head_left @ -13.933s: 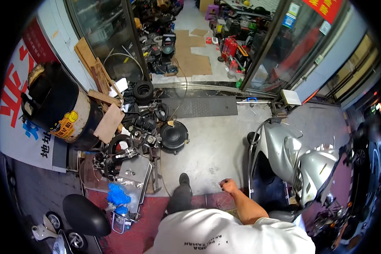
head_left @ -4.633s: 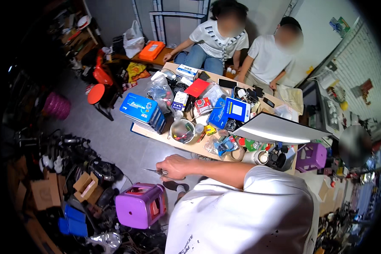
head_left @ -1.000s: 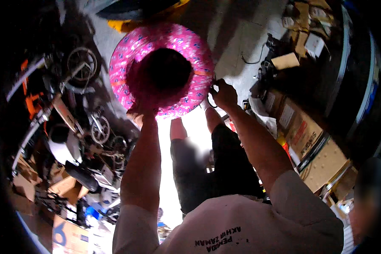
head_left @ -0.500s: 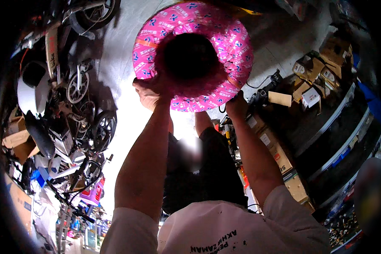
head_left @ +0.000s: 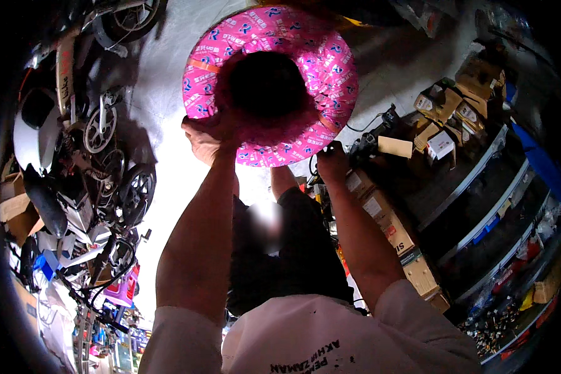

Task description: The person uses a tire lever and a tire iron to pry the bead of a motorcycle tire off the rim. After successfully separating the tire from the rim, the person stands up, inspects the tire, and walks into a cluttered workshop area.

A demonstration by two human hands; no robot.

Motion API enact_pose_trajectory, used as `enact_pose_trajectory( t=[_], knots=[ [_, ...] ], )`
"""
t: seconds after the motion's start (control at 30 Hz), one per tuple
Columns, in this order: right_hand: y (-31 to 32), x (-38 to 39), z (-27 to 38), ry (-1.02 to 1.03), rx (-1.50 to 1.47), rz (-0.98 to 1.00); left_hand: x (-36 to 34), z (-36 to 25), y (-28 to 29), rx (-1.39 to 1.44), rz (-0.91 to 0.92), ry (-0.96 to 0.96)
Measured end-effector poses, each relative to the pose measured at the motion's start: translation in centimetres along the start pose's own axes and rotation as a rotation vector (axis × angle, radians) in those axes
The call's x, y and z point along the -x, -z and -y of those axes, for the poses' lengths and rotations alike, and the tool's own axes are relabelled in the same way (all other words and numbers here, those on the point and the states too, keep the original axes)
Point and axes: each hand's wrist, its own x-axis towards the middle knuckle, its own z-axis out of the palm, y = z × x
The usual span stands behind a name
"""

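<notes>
In front of me is a large ring (head_left: 327,56), which looks like a tyre wrapped in pink printed film, with a dark hole in its middle. Orange bands cross the wrapping. At its lower left, my left hand (head_left: 207,140) is closed round the ring, the thumb side at the outer edge and the fingers lost in the shadow of the hole. My right hand (head_left: 333,163) is curled against the lower right edge; its fingertips are dark and partly hidden.
Bicycles or small motorbikes with a chainring (head_left: 100,129) crowd the left side. Right of me lie opened cardboard boxes (head_left: 470,128), a row of closed cartons (head_left: 386,221) and dark shelves with metal edges (head_left: 474,181). The pale floor (head_left: 146,93) is brightly lit beside my legs.
The whole view has shifted slightly left, with the wrapped tyre and both hands. Their hold on the tyre looks much the same.
</notes>
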Motion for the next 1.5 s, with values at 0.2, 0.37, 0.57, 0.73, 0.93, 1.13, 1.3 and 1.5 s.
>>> enact_pose_trajectory(
  t=[0.2,0.37,0.57,0.73,0.93,1.13,1.3,1.5],
  knots=[
    [0.7,-1.7,1.3,-0.058,-0.008,-0.022,-1.1,0.0,-1.2,-0.081,-0.086,0.063],
    [-0.2,5.9,-5.2,-0.053,0.006,-0.014,-0.7,-0.3,-1.4,-0.196,-0.116,0.087],
    [5.3,11.7,-9.8,-0.436,-0.511,-0.172,-2.0,1.6,-2.7,-0.102,-0.134,-0.008],
    [15.2,1.6,7.1,0.001,-0.507,0.000,-1.3,1.4,-2.3,-0.093,-0.087,-0.034],
    [11.2,-10.1,20.6,0.879,0.216,0.210,-2.2,2.1,-4.1,-0.078,-0.132,-0.066],
    [8.7,-16.0,28.3,1.316,0.557,0.151,-2.1,3.6,-2.4,-0.033,-0.138,-0.088],
    [6.7,-15.9,30.3,1.279,0.685,0.213,-0.5,0.5,-1.1,-0.013,-0.104,-0.016],
    [5.8,-15.3,31.3,1.412,0.762,0.167,-0.4,0.5,-1.0,0.032,-0.140,-0.007]
  ],
)
